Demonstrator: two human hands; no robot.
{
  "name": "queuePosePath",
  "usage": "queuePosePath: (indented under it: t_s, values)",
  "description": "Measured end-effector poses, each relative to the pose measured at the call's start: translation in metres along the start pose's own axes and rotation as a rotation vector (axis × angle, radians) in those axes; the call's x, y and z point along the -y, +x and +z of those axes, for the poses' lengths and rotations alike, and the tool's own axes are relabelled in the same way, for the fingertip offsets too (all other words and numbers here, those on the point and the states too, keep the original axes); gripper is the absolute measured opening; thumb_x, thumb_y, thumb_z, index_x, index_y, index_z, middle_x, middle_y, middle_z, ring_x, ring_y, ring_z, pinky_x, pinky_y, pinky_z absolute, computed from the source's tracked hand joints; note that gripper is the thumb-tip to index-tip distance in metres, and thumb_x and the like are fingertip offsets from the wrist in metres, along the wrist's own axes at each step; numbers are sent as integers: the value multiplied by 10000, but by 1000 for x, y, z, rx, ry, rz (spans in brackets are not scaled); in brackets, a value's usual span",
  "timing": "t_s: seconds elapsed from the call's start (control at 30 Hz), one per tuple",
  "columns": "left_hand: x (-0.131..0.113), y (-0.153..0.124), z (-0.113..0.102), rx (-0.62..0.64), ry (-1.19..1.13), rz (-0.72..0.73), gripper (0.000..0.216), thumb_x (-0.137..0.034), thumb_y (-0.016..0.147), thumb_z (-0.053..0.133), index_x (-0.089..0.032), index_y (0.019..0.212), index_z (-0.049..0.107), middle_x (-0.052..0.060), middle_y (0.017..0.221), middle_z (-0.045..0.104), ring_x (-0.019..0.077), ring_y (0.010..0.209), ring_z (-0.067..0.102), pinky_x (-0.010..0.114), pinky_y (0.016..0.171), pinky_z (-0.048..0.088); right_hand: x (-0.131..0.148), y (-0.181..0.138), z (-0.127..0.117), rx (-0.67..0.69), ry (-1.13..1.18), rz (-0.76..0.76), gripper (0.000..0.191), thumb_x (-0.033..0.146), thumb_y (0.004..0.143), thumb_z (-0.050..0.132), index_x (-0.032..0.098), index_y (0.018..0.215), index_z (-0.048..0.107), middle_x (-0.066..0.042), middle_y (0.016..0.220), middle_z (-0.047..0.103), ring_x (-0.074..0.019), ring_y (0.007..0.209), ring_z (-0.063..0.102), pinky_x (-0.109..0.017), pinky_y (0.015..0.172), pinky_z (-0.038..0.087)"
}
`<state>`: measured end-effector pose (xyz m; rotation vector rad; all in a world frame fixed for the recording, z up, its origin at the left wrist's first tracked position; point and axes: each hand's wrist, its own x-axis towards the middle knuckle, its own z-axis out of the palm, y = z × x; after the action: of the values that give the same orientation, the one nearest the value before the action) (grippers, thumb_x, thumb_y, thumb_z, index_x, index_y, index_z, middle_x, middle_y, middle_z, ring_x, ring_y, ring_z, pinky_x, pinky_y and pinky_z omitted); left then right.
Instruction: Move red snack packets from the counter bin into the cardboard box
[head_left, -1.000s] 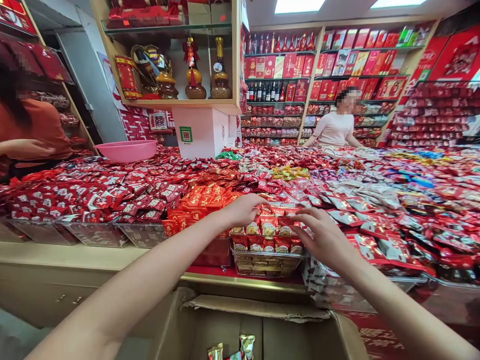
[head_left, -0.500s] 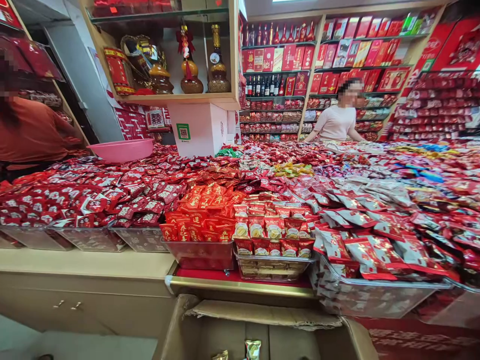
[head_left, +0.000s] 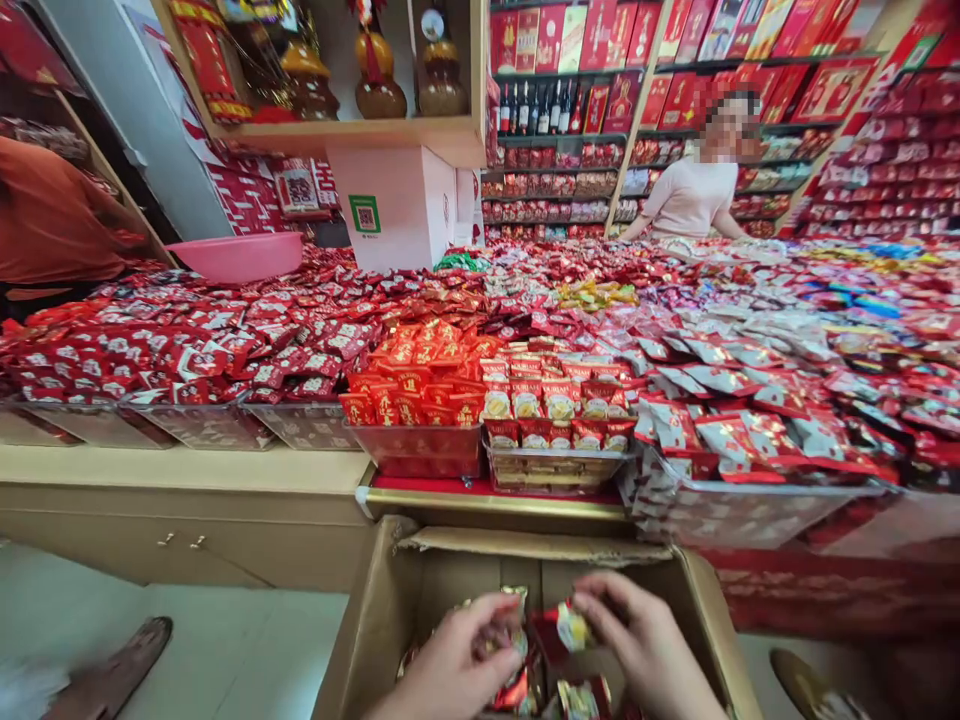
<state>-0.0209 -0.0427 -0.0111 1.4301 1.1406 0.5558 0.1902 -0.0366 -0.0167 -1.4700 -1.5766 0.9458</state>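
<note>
Both my hands are inside an open cardboard box (head_left: 720, 640) at the bottom of the view. My right hand (head_left: 637, 635) pinches a small red snack packet (head_left: 571, 628) with a pale yellow picture on it. My left hand (head_left: 465, 655) has its fingers curled around another snack packet (head_left: 498, 640), mostly hidden by the hand. Under and between the hands lie more packets in red and gold (head_left: 585, 698). Just beyond the box stands a clear tray (head_left: 555, 470) with upright rows of red durian packets (head_left: 561, 402).
A tray of orange-red packets (head_left: 412, 400) is left of the durian tray, and a bin of red-and-white packets (head_left: 750, 440) right of it. A pink basin (head_left: 236, 258) sits on the far left. A person in a light top (head_left: 694, 195) stands behind the display; another person's orange sleeve (head_left: 67, 210) shows left.
The view has tipped downward, showing more of the box and floor. Both my hands have come into view inside the box, the right one with a packet.
</note>
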Motion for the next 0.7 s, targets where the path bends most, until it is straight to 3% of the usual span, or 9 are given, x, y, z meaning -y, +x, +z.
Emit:
queuePosePath:
  t_s: [0.1, 0.17, 0.27, 0.4, 0.57, 0.7]
  values:
    - [-31, 10, 11, 122, -227, 76, 503, -271, 698, 607, -189, 1170, 452, 69, 1091, 605, 152, 956, 560, 270, 835, 425, 29, 11, -9, -32, 173, 20, 271, 429, 729, 553, 170, 771, 617, -38, 704, 627, -160, 658, 554, -256, 596, 442]
    - [-49, 15, 16, 79, -284, 81, 371, -331, 717, 587, -157, 1040, 534, 73, 955, 654, 136, 788, 611, 238, 684, 463, 41, 15, -14, -41, 248, 16, 282, 430, 716, 571, 161, 788, 617, -31, 683, 612, -136, 602, 521, -242, 549, 422]
    - [-63, 20, 18, -9, -341, 73, 321, -416, 755, 514, -132, 888, 585, 66, 780, 673, 108, 560, 607, 180, 465, 386, 46, 19, -15, -68, 387, 39, 286, 429, 705, 588, 157, 789, 613, -12, 653, 582, -101, 533, 464, -221, 491, 389]
    - [-63, 24, 16, -28, -420, 86, 327, -433, 763, 491, -135, 864, 580, 61, 739, 669, 113, 547, 613, 164, 435, 346, 46, 19, -11, -14, 532, 67, 313, 416, 698, 603, 184, 906, 581, 11, 670, 562, -88, 529, 461, -213, 503, 397]
    - [-56, 26, 12, -122, -273, 104, 245, -394, 755, 512, -155, 795, 550, -8, 641, 601, 87, 527, 537, 188, 487, 388, 43, 11, -6, 72, 443, 24, 230, 385, 688, 615, 173, 755, 558, -21, 695, 583, -122, 614, 522, -232, 566, 439]
    - [-63, 25, 5, -95, 148, 119, 201, -348, 721, 548, -153, 676, 561, -29, 565, 549, 88, 534, 478, 192, 500, 362, 35, 13, -12, 98, 240, -122, 260, 357, 678, 614, 226, 901, 591, -48, 813, 630, -178, 736, 574, -286, 672, 474]
